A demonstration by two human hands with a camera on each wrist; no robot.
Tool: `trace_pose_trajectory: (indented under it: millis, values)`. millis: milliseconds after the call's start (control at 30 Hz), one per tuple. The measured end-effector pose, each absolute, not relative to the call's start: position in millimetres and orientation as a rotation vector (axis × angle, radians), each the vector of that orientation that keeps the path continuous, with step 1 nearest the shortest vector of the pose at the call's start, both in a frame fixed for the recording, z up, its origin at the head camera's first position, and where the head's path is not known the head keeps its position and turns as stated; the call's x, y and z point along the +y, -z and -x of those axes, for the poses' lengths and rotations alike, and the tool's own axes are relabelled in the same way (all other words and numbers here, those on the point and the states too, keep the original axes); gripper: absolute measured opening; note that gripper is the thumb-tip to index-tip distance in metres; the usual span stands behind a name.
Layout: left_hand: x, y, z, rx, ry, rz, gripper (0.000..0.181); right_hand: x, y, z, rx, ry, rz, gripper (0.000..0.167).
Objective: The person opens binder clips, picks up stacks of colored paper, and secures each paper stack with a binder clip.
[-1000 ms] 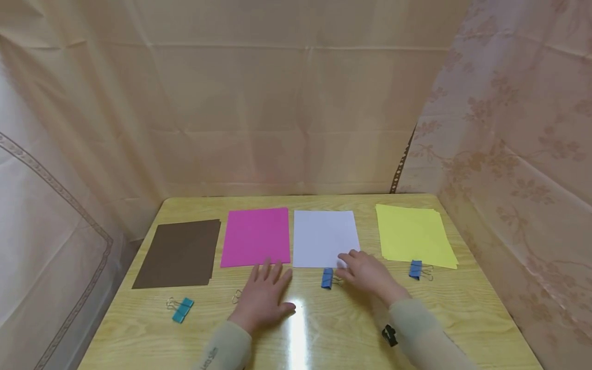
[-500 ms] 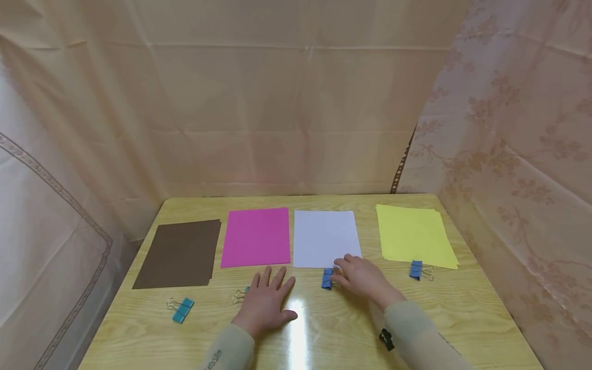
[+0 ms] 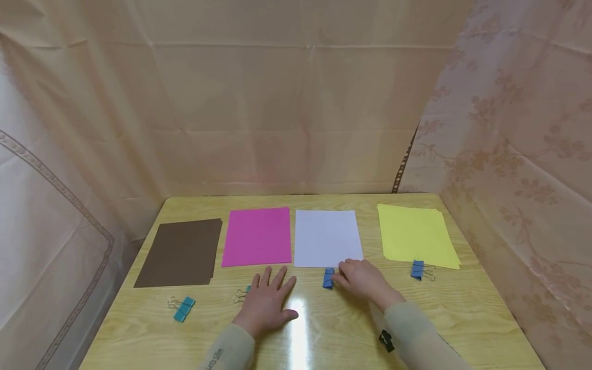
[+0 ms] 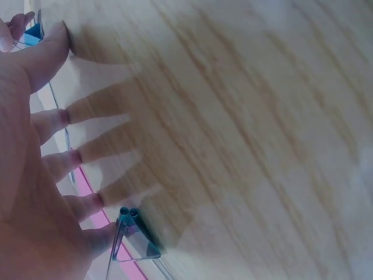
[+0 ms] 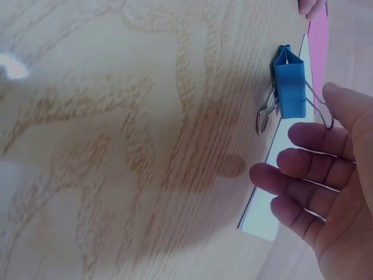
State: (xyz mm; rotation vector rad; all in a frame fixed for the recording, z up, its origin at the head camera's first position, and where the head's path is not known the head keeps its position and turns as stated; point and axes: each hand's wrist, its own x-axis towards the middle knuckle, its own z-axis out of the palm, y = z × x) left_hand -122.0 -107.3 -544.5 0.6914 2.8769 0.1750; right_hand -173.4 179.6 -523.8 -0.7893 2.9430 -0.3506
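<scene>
My right hand (image 3: 367,281) is at the front edge of the white paper (image 3: 327,238). In the right wrist view its thumb and index finger pinch a wire handle of the blue binder clip (image 5: 291,90), the other fingers loosely curled. My left hand (image 3: 265,303) spreads its fingers low over the wooden table, in front of the pink paper (image 3: 257,237). Beside its little finger stands a teal binder clip (image 4: 137,234), mostly hidden by the hand in the head view.
Brown paper (image 3: 180,253) lies at the left with another teal clip (image 3: 184,309) in front. At the right, a second blue clip (image 3: 418,270) is by the front edge of the yellow paper (image 3: 416,234). Curtains surround the table (image 3: 342,339) at the back and sides.
My right hand has moved slightly left and closed its thumb and index finger at the blue clip. My left hand has shifted slightly right, uncovering a little of the teal clip.
</scene>
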Motion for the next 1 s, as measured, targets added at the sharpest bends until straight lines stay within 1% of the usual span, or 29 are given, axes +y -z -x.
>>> trace_pose_trajectory:
  millis: [133, 367, 633, 1000]
  values:
    - [-106.8, 543.8, 122.9, 2.873, -0.170, -0.691, 0.083, 179.3, 524.7, 173.5, 2.945, 0.366, 0.776, 0.031]
    - [-106.6, 542.8, 123.5, 2.872, -0.174, -0.684, 0.084, 177.7, 526.4, 175.2, 2.950, 0.398, 0.769, 0.026]
    - [-106.0, 539.8, 121.5, 2.865, -0.197, -0.678, 0.083, 179.0, 527.0, 172.8, 2.969, 0.461, 0.784, 0.026]
    - [-106.5, 539.9, 120.4, 2.864, -0.186, -0.683, 0.083, 185.1, 522.2, 169.3, 2.979, 0.494, 0.937, 0.027]
